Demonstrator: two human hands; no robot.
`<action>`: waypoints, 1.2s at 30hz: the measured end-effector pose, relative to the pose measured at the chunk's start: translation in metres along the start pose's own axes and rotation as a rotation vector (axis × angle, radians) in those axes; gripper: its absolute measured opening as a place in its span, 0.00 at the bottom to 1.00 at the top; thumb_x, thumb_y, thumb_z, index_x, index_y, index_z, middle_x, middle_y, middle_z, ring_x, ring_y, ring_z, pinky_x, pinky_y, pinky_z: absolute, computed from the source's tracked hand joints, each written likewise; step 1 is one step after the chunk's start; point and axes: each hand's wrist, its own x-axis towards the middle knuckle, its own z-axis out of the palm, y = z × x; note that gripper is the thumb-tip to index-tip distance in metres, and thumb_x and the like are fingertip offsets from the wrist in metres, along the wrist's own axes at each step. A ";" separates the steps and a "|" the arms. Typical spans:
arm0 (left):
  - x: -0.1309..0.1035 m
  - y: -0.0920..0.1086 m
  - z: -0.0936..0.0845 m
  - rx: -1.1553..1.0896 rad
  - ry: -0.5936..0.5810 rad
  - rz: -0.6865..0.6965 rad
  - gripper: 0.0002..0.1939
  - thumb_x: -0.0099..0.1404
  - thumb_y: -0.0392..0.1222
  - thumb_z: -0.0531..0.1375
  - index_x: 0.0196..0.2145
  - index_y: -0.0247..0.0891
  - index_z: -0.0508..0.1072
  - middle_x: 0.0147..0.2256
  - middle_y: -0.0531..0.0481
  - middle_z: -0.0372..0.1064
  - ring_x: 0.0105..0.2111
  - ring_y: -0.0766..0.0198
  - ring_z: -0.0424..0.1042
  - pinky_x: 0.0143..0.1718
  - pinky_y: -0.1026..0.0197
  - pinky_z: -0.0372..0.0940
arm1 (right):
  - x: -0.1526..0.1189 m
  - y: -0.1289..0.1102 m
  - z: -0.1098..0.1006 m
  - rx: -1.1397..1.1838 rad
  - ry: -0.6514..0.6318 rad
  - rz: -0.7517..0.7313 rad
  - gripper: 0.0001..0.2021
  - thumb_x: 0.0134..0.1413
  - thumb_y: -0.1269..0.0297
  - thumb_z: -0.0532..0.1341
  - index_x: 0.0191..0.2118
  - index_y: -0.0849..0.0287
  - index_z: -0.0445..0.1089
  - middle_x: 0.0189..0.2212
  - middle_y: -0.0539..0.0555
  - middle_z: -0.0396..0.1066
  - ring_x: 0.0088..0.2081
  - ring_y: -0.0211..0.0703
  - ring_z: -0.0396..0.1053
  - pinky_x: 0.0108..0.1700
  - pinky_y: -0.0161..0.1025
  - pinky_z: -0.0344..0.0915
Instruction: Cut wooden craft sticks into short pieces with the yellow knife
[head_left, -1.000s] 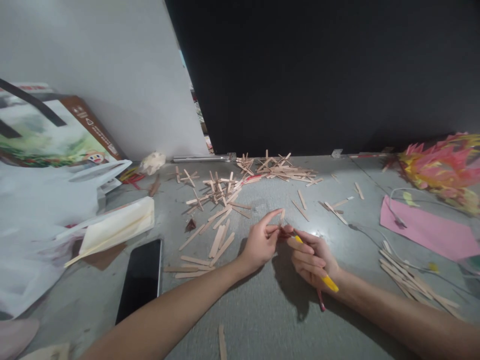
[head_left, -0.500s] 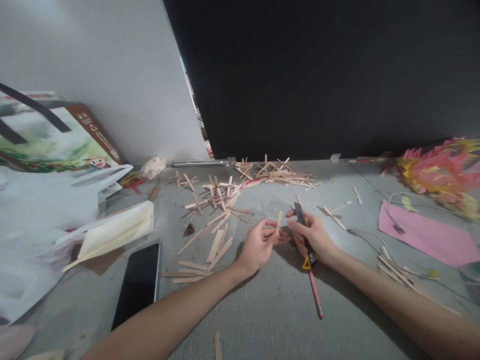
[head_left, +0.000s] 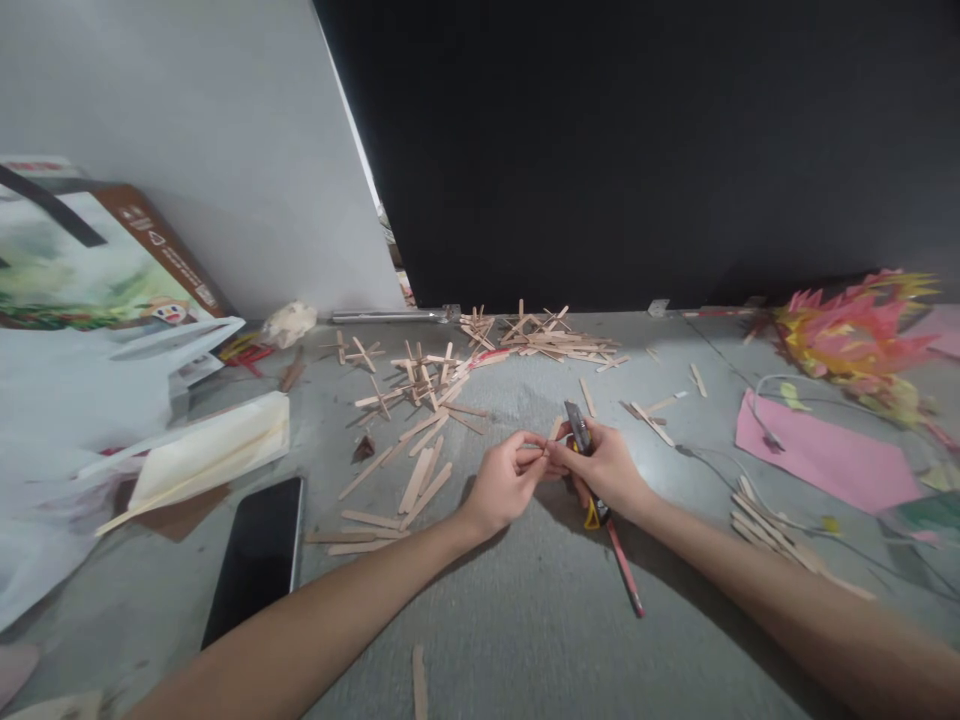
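My left hand [head_left: 501,484] pinches a short wooden craft stick [head_left: 556,428] between thumb and fingertips, low over the table. Meeting it there, my right hand [head_left: 613,470] has its thumb and fingertips at the same stick. A utility knife [head_left: 580,432] with a dark body and yellow end lies gripped in my right hand, its front end pointing away from me. From under that hand a pink pencil [head_left: 625,570] sticks out toward me; whether the fingers hold it I cannot tell. Where the fingertips touch, the lower part of the stick is hidden.
Craft sticks, several joined into crosses [head_left: 424,375], cover the table's back. Loose sticks [head_left: 420,478] lie left of my hands, near a phone [head_left: 259,555]. Rightward are pink paper [head_left: 821,450], a cable [head_left: 772,437] and a pink-yellow paper piece [head_left: 847,335]. A black panel [head_left: 637,150] stands behind.
My right hand has moved left to meet my left hand, and its fingers now touch the craft stick. The utility knife came along with it. The whole view has shifted slightly.
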 end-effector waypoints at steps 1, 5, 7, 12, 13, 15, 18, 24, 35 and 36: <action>0.000 0.000 0.000 0.007 -0.003 0.003 0.25 0.64 0.60 0.68 0.44 0.36 0.70 0.37 0.40 0.82 0.41 0.50 0.84 0.50 0.49 0.76 | 0.000 0.001 0.000 0.008 0.000 0.006 0.20 0.56 0.44 0.69 0.36 0.54 0.66 0.12 0.43 0.66 0.09 0.39 0.61 0.11 0.32 0.53; 0.000 -0.001 0.000 -0.013 -0.005 -0.006 0.24 0.64 0.59 0.69 0.44 0.37 0.69 0.38 0.40 0.83 0.41 0.51 0.84 0.50 0.49 0.77 | 0.003 0.004 -0.002 0.021 -0.017 0.025 0.19 0.60 0.44 0.66 0.37 0.54 0.65 0.14 0.43 0.68 0.10 0.38 0.62 0.11 0.32 0.55; 0.001 0.000 0.000 -0.044 0.011 -0.014 0.25 0.63 0.58 0.70 0.44 0.37 0.69 0.38 0.40 0.83 0.40 0.51 0.84 0.50 0.49 0.77 | 0.004 0.002 -0.003 0.022 -0.052 0.021 0.17 0.63 0.44 0.62 0.39 0.54 0.65 0.13 0.42 0.66 0.10 0.39 0.62 0.12 0.33 0.56; 0.001 0.002 0.000 -0.089 0.091 0.031 0.27 0.61 0.59 0.71 0.46 0.36 0.68 0.40 0.38 0.83 0.40 0.51 0.84 0.50 0.49 0.77 | 0.001 -0.005 -0.004 -0.052 0.047 -0.071 0.16 0.63 0.47 0.64 0.46 0.51 0.65 0.19 0.41 0.67 0.11 0.36 0.60 0.13 0.33 0.55; 0.000 0.003 0.000 -0.081 0.106 0.040 0.27 0.61 0.58 0.71 0.45 0.36 0.68 0.40 0.38 0.83 0.41 0.50 0.84 0.50 0.49 0.77 | 0.000 -0.006 -0.004 -0.073 0.076 -0.095 0.15 0.62 0.47 0.65 0.45 0.51 0.66 0.21 0.42 0.68 0.11 0.35 0.60 0.13 0.33 0.55; -0.001 0.003 0.001 -0.061 0.123 0.049 0.26 0.62 0.58 0.70 0.46 0.36 0.68 0.40 0.38 0.83 0.42 0.50 0.84 0.51 0.48 0.76 | -0.003 -0.007 -0.003 -0.125 0.117 -0.152 0.14 0.62 0.49 0.66 0.43 0.52 0.68 0.26 0.46 0.71 0.15 0.36 0.63 0.16 0.34 0.59; -0.005 0.003 0.003 -0.037 0.114 0.054 0.25 0.64 0.57 0.70 0.46 0.37 0.69 0.41 0.38 0.83 0.43 0.51 0.83 0.53 0.49 0.75 | -0.004 -0.009 -0.003 -0.267 0.151 -0.341 0.10 0.63 0.53 0.66 0.41 0.53 0.72 0.35 0.53 0.75 0.30 0.44 0.75 0.32 0.40 0.72; -0.009 0.000 0.004 -0.001 0.090 0.087 0.23 0.65 0.56 0.69 0.47 0.37 0.69 0.40 0.39 0.83 0.42 0.52 0.83 0.50 0.51 0.76 | -0.004 -0.009 -0.002 -0.427 0.136 -0.525 0.06 0.68 0.58 0.61 0.44 0.52 0.74 0.41 0.57 0.74 0.42 0.48 0.76 0.47 0.46 0.72; -0.011 0.008 0.005 0.108 0.084 0.134 0.18 0.69 0.52 0.66 0.46 0.37 0.69 0.41 0.38 0.83 0.39 0.54 0.84 0.47 0.55 0.76 | -0.013 -0.005 -0.002 -0.840 0.117 -0.509 0.14 0.76 0.54 0.51 0.49 0.55 0.70 0.45 0.59 0.72 0.40 0.47 0.77 0.34 0.39 0.69; -0.011 0.009 0.005 0.124 0.087 0.136 0.17 0.69 0.51 0.65 0.46 0.37 0.69 0.41 0.39 0.83 0.39 0.55 0.84 0.47 0.55 0.76 | -0.014 -0.004 -0.002 -0.877 0.115 -0.508 0.15 0.77 0.54 0.51 0.50 0.55 0.70 0.45 0.59 0.72 0.39 0.47 0.77 0.32 0.38 0.68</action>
